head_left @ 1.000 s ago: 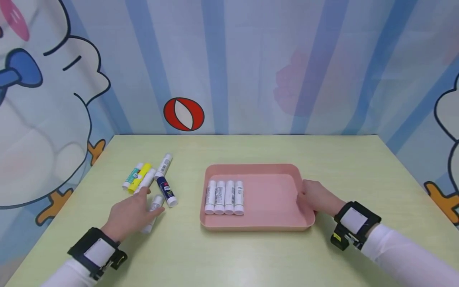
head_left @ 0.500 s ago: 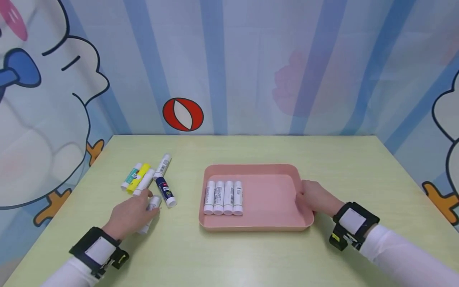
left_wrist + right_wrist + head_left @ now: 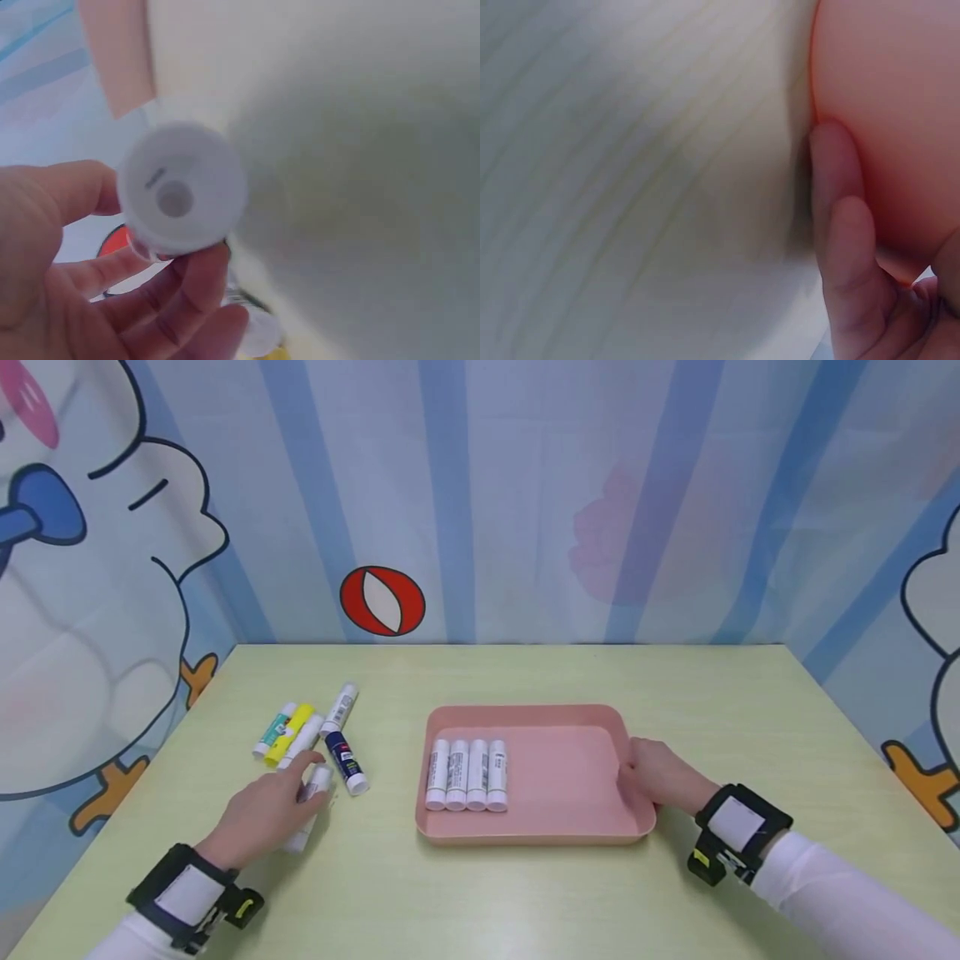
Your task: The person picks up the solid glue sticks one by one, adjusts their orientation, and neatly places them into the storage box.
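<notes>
In the head view my left hand grips a white glue stick between thumb and fingers, at the near end of a loose group. The left wrist view shows the round end of that glue stick with a small hole in it. Beyond the hand lie a teal-labelled glue stick, a yellow one, a dark blue one and two white ones, one farther back. My right hand holds the right wall of a pink tray, its fingers against the outside.
Inside the tray, several white glue sticks lie side by side at the left. All of it sits on a pale yellow-green table. A printed curtain stands along the back edge and both sides.
My left thumb has drawn in towards the fingers on the white glue stick, which has shifted slightly left. My right hand and the tray stay in place.
</notes>
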Motion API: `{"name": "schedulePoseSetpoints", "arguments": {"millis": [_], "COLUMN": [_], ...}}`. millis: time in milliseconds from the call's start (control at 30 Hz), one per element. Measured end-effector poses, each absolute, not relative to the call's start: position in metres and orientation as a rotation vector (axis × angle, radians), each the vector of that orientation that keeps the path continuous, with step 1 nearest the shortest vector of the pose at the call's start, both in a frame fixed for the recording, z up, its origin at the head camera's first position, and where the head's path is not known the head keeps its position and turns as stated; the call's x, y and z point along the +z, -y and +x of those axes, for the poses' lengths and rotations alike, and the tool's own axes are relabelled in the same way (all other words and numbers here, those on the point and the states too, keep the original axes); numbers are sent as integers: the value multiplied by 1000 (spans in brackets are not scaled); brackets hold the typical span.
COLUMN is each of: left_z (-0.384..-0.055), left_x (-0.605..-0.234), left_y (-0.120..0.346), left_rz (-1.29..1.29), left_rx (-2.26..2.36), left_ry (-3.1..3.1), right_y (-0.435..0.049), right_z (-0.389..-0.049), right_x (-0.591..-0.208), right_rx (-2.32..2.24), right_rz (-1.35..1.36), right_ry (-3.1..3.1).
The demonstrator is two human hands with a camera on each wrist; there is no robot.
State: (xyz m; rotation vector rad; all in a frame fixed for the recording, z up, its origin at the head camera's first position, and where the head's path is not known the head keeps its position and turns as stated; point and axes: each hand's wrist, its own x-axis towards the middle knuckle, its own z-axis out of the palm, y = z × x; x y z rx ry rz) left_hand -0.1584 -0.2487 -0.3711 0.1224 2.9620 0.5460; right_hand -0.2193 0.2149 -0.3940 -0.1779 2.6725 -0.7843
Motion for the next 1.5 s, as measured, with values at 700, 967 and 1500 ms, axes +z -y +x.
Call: {"name": "schedulePoseSetpoints", "arguments": {"millis": [700,967,1500], "left_z": [-203,-216,-236], "left_x": [-338,-338,-348], "left_y": [144,92,24], "left_rz": [429,570,592], "left_rx": [1075,938,652], "left_ry": [-2704,-2689,-2642], "right_y": [-214,-214,-217], "right_z": [-218,-217,-219], "right_x": [-394,-393,-396], "right_rx": [-781,-797,-803], "right_rz": [-189,-171,-171], "right_ry": [-2682,-2669,-2665]}}
